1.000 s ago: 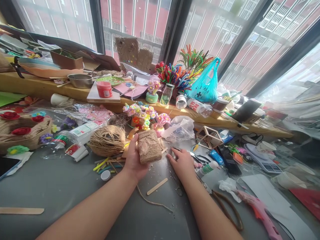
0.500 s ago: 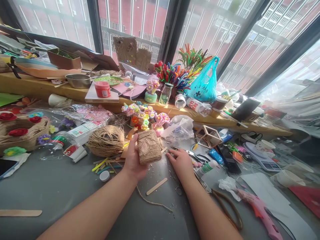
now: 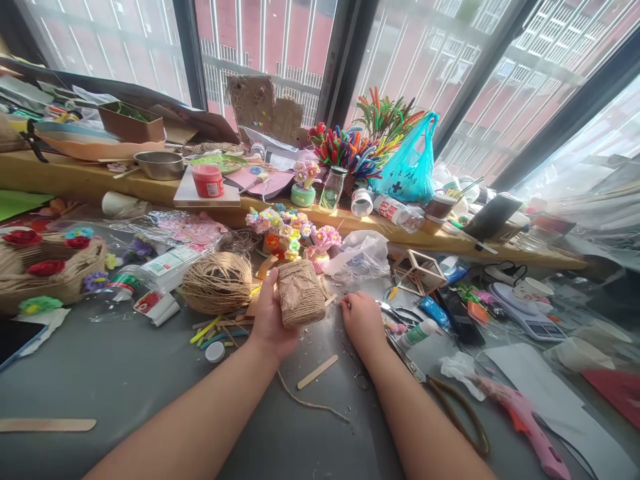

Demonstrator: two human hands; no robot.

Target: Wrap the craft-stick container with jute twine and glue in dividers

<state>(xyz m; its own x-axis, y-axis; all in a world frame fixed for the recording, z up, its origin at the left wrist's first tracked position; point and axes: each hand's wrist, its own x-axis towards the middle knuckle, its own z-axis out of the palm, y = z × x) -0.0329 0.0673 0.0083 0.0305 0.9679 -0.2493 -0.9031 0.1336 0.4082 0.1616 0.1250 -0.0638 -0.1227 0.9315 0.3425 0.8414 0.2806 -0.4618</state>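
- Near: a flat wooden stick (image 3: 318, 372) is lying on the gray table (image 3: 145, 387), between the forearms.
- Farther in: the left hand (image 3: 274, 333) is grasping a twine-wrapped piece (image 3: 303, 295) from its left side, keeping its long axis roughly upright, leaning slightly.
- Right of that piece, apart from it: the right hand (image 3: 364, 324) is curling its fingers; whether they are pinching anything, I cannot tell. The left hand is the nearer one, touching it.
- Far: pink flowers (image 3: 326, 239) are standing just beyond the piece.

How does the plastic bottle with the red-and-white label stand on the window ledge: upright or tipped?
Tipped: the bottle lies on its side on the ledge.
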